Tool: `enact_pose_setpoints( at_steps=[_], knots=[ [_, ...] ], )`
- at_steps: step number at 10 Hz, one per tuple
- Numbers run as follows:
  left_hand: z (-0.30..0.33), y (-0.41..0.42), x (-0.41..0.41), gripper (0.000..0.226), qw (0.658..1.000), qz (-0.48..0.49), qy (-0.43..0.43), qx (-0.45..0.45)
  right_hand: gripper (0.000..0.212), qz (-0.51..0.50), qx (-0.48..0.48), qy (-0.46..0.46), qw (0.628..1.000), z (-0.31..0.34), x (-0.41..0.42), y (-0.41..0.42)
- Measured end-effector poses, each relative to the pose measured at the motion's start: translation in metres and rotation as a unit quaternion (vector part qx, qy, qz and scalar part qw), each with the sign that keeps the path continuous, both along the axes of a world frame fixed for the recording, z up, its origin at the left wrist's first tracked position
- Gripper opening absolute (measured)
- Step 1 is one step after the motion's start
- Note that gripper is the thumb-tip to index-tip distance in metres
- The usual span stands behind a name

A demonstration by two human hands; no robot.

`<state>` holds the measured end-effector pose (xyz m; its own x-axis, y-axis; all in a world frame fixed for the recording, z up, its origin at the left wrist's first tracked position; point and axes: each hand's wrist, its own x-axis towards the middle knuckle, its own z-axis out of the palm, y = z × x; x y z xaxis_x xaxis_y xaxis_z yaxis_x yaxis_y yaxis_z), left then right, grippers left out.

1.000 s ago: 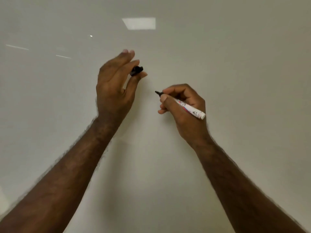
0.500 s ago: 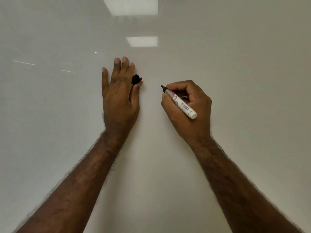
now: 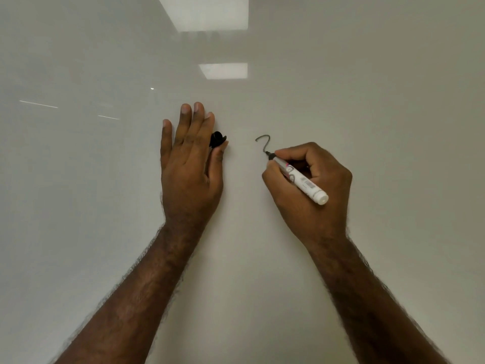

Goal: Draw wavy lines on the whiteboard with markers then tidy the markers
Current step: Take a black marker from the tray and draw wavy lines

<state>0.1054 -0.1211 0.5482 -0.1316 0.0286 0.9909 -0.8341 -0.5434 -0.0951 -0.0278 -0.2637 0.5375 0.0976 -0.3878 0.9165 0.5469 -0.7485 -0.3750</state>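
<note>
The whiteboard (image 3: 367, 101) fills the whole view, and both bare forearms reach up onto it from the lower edge. The right hand (image 3: 312, 185) grips a marker (image 3: 299, 178) with a white barrel; the thumb and the curled fingers (image 3: 291, 153) are closed around its front part, and the white back end of the barrel sticks out over the back of the hand, toward the lower right. The black tip of the marker touches the board at the lower end of a short dark line (image 3: 264, 143). This line has the form of a hook: it rises a little from its left end, bends over to the right and then comes down to the tip. It is the only drawn mark on the board. The left hand (image 3: 189, 164) lies on the board to the left of the line, well apart from the right hand, with its four fingers straight and close together, pointing upward. Between the thumb and the side of the index finger it pinches a black marker cap (image 3: 217, 139), which shows just beside the thumb tip. In the glossy surface of the board there are reflections of two bright rectangular ceiling lights (image 3: 223, 70) near the top centre, and two thin light streaks (image 3: 38, 104) at the left.
</note>
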Motion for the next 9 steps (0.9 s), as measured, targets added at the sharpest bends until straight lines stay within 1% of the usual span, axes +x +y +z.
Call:
enact_pose_setpoints(
  at_steps=[2, 5, 6, 7, 8, 9],
  knots=[
    [-0.012, 0.001, -0.002, 0.043, 1.000, -0.005, 0.008, 0.002, 0.011, 0.015, 0.026, 0.030, 0.999, -0.016, -0.006, 0.000],
    [-0.035, 0.004, -0.003, 0.044, 0.999, -0.007, 0.026, 0.018, 0.015, 0.006, 0.056, 0.058, 0.997, -0.040, -0.013, -0.005],
    [-0.037, 0.005, -0.004, 0.043, 1.000, -0.009, 0.026, 0.015, 0.014, 0.017, 0.071, 0.046, 0.996, -0.040, -0.016, -0.006],
    [-0.039, 0.004, -0.005, 0.043, 0.999, -0.013, 0.028, 0.013, 0.011, 0.042, 0.098, -0.003, 0.994, -0.022, -0.017, -0.008],
    [-0.039, 0.004, -0.005, 0.043, 0.999, -0.012, 0.030, 0.013, 0.012, 0.053, 0.086, -0.008, 0.995, -0.004, -0.015, -0.008],
    [-0.040, 0.004, -0.004, 0.043, 0.999, -0.014, 0.029, 0.014, 0.013, 0.031, 0.046, 0.005, 0.998, 0.017, -0.011, -0.006]
  ],
)
